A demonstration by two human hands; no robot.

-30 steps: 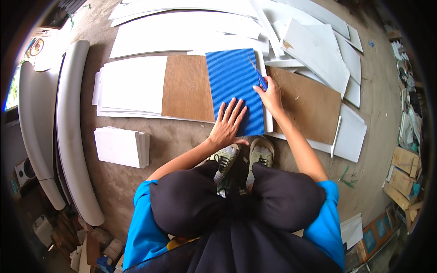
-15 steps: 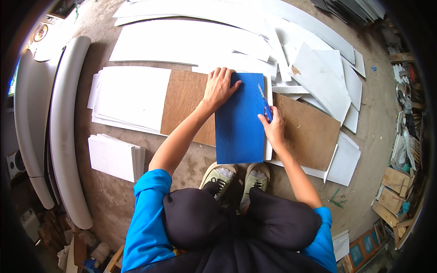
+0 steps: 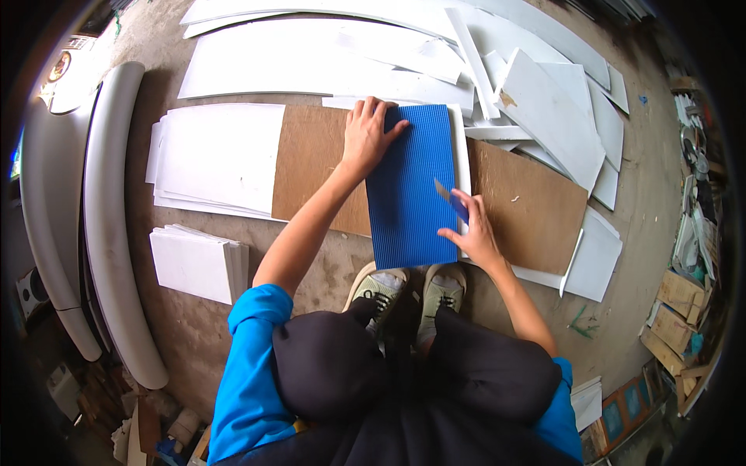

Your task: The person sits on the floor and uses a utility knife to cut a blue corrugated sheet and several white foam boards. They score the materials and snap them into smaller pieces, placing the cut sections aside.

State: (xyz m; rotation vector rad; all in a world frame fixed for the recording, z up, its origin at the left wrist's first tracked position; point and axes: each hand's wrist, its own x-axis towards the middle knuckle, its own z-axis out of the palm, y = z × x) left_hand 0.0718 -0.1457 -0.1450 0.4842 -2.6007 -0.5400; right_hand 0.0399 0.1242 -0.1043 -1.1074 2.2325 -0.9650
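Observation:
A blue ribbed panel [image 3: 412, 202] lies lengthwise away from me, across a brown wooden board [image 3: 528, 210]. Along its right side shows the edge of a white sheet [image 3: 461, 155] beneath. My left hand [image 3: 365, 141] rests flat at the panel's far left corner, thumb on the blue ribs and fingers by the far edge. In my right hand [image 3: 480, 237] is a blue-handled utility knife [image 3: 458, 204], its blade pointing away and to the left over the panel's right part. Motion blurs the knife, so I cannot tell whether the blade touches.
White sheets [image 3: 217, 155] lie at the left end of the board, with a stack of smaller white pieces [image 3: 198, 264] nearer me. White offcuts [image 3: 552, 116] pile up at far right. Long white rolls [image 3: 116, 233] stand at left. My shoes [image 3: 443, 299] are close to the panel's near edge.
My right hand and the knife have moved down the panel toward me, and the blade has tilted more to the left. My left hand stays at the far corner. The view has shifted slightly.

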